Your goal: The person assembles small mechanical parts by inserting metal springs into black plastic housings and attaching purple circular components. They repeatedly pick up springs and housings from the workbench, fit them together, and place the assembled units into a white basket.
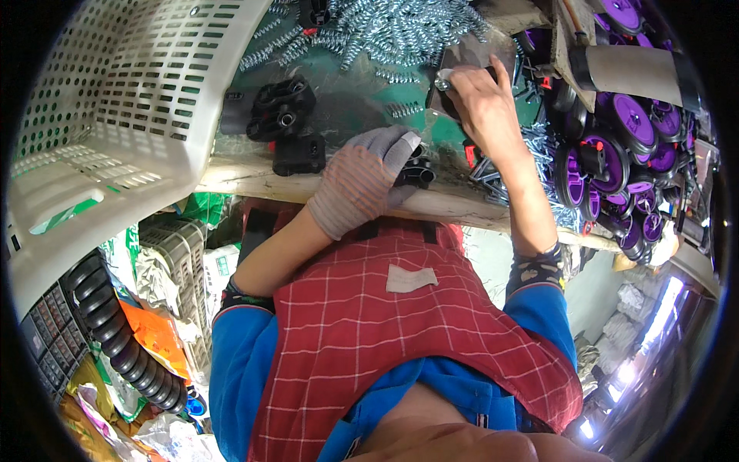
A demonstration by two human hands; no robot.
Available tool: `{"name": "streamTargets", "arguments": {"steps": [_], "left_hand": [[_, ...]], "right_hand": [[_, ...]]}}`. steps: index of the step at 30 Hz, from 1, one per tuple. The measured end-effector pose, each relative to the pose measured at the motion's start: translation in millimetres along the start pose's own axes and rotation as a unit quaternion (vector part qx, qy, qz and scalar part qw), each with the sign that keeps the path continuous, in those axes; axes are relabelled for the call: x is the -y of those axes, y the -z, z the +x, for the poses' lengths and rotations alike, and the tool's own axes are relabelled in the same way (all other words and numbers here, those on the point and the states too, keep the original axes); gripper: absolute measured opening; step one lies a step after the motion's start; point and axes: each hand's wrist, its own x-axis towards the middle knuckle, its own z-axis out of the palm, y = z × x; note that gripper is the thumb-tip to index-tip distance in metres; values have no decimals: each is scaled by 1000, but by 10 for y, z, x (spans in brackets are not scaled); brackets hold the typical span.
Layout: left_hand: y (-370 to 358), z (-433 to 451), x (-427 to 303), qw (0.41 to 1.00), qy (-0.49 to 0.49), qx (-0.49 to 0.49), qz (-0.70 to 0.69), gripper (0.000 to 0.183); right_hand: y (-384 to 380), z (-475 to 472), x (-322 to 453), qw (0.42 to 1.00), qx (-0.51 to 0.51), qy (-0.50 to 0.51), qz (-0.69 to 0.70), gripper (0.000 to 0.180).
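Observation:
My left hand (369, 176) wears a grey knitted glove with light tape round a fingertip. It is closed around a black plastic part (420, 172) with round openings, at the wooden front edge of the bench. My bare right hand (482, 104) is over a dark metal block (465, 55), farther back and to the right. At its curled fingertips is a small silvery piece (443, 79), partly hidden, perhaps a spring. Between the hands, a loose coil spring (404, 109) lies on the green bench top (352, 95). More black plastic parts (283, 110) sit left of my gloved hand.
A large pile of coil springs (398, 29) covers the back. A white perforated plastic crate (156, 86) stands at the left. Metal pins (540, 153) lie beside my right forearm, with several purple-and-black wheels (632, 121) farther right. Bags and a crate (179, 248) are below the bench.

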Motion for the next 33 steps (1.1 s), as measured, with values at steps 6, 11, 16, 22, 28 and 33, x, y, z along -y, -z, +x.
{"name": "streamTargets", "arguments": {"steps": [6, 11, 16, 22, 28, 33], "left_hand": [[-29, -18, 50, 994, -31, -94, -55, 67], [-10, 46, -107, 979, -109, -150, -89, 40], [75, -2, -214, 972, -155, -152, -89, 36], [107, -137, -212, 960, -232, -137, -82, 44], [62, -229, -206, 959, -218, -141, -112, 33], [13, -233, -238, 962, -211, -164, -60, 31]], "right_hand": [[326, -422, 471, 880, 70, -216, 417, 29], [336, -706, 735, 687, 83, -257, 675, 25], [390, -832, 914, 789, 24, -219, 574, 22], [347, -964, 1226, 518, 58, -268, 811, 25], [314, -1015, 1272, 663, 44, -215, 716, 26], [208, -963, 1379, 652, -82, -181, 732, 24]]}}
